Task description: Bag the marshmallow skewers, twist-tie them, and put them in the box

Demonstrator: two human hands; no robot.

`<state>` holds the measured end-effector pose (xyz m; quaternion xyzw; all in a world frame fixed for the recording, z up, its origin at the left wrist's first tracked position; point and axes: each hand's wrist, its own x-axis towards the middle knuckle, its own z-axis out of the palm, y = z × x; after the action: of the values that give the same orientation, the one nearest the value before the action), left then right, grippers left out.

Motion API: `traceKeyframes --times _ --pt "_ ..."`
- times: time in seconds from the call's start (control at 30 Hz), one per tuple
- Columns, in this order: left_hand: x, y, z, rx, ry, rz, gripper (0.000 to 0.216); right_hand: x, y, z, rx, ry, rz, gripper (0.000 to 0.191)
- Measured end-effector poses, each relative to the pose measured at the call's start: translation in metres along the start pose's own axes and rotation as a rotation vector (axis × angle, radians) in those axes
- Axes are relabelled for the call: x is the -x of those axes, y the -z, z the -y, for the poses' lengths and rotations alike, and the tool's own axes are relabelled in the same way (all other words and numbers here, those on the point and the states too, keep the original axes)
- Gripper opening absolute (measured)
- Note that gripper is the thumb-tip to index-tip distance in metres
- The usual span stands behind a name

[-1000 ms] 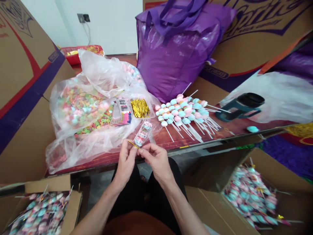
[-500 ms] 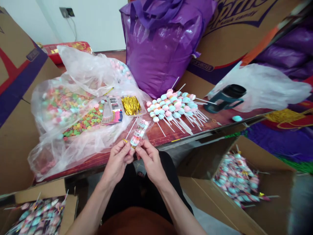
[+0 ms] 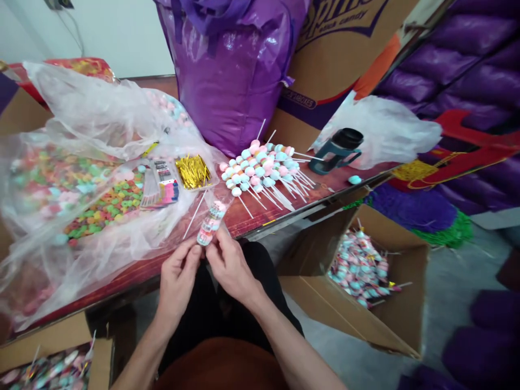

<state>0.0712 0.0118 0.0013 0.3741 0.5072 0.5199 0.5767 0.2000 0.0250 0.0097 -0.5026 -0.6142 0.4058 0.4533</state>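
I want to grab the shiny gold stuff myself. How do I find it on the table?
Find the big purple bag at the back of the table. Just in front of it, between the heap of candy sticks and the stack of printed wrappers, lies a small pile of gold ties. Its neighbours are pastel or printed; only it glitters gold.

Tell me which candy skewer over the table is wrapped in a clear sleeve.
The skewer pinched at its lower end between the left hand and right hand. The bare skewers piled on the table have no sleeve.
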Motion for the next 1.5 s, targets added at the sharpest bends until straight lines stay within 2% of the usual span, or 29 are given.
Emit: traceKeyframes --times 0.07,0.13,0.2,0.3,0.4,0.5,0.6,0.67,0.73,0.8,0.87,0.93,0.97,1.03,1.1,1.17,1.23,1.3,1.33,1.43,1.47,1.5 --pt "0.001 -0.001 0.0 0.015 0.02 -0.005 0.029 -0.001 0.001 -0.004 -0.166 -0.12 0.058 0.005" --pt "-0.003 -0.001 -0.003 0.152 0.132 0.032 0.031 0.0 0.003 -0.007 -0.313 -0.223 0.148 0.012" --pt "-0.008 -0.001 -0.008 0.316 0.286 0.074 0.033 0.002 0.006 -0.007 -0.293 -0.203 0.12 0.019" --pt "-0.015 -0.001 -0.016 0.459 0.46 0.088 0.038 0.008 0.01 -0.006 0.018 0.119 -0.111 0.018" --pt "-0.015 -0.003 -0.02 0.521 0.511 0.074 0.042 0.011 0.012 -0.007 0.35 0.423 -0.18 0.024" --pt "-0.01 -0.008 -0.021 0.551 0.515 0.099 0.039 0.009 0.01 -0.009 0.533 0.553 -0.204 0.023" --pt "-0.005 -0.011 -0.02 0.559 0.478 0.144 0.034 0.006 0.003 -0.007 0.515 0.585 -0.263 0.021" --pt "-0.005 -0.012 -0.018 0.548 0.457 0.177 0.032 0.007 -0.003 -0.002 0.415 0.521 -0.295 0.018" --pt "-0.006 -0.011 -0.019 0.529 0.414 0.222 0.032 0.01 -0.006 0.006 0.258 0.381 -0.281 0.017" --pt "-0.005 -0.01 -0.023 0.489 0.294 0.249 0.034 0.013 -0.004 0.014 0.093 0.206 -0.229 0.015" --pt "-0.003 -0.007 -0.028 0.371 0.108 0.222 0.04 0.015 0.001 0.022 -0.012 0.091 -0.208 0.014" --pt "0.001 -0.006 -0.033 0.194 -0.036 0.171 0.047 0.016 0.006 0.029 -0.025 0.098 -0.225 0.015" --pt "0.003 -0.005 -0.034 0.125 -0.062 0.15 0.049 0.016 0.008 0.031 -0.014 0.137 -0.241 0.014" --pt "0.005 -0.005 -0.033 0.086 -0.037 0.128 0.047 0.017 0.008 0.034 -0.004 0.212 -0.27 0.014" --pt "0.006 -0.007 -0.03 0.102 0.039 0.163 0.042 0.02 0.008 0.035 -0.037 0.185 -0.285 0.015" --pt "0.006 -0.01 -0.024 0.093 0.07 0.191 0.037 0.028 0.007 0.033 -0.107 0.041 -0.266 0.018" --pt "0.007 -0.016 -0.02 0.056 0.068 0.147 0.033 0.038 0.004 0.027 -0.19 -0.135 -0.206 0.02" --pt "0.006 -0.022 -0.017 -0.018 0.021 0.104 0.029 0.05 0.002 0.018 -0.282 -0.258 -0.163 0.023" --pt "0.004 -0.024 -0.017 -0.074 -0.013 0.143 0.026 0.055 0.001 0.012 -0.342 -0.297 -0.172 0.025" --pt "-0.022 -0.021 -0.023 -0.274 -0.205 0.323 0.012 0.067 0.015 -0.009 -0.57 -0.375 -0.346 0.027" --pt "-0.038 -0.016 -0.028 -0.341 -0.293 0.317 0.009 0.069 0.027 -0.016 -0.641 -0.391 -0.437 0.026" --pt "-0.058 -0.01 -0.034 -0.426 -0.398 0.24 0.011 0.071 0.043 -0.025 -0.699 -0.403 -0.53 0.026"
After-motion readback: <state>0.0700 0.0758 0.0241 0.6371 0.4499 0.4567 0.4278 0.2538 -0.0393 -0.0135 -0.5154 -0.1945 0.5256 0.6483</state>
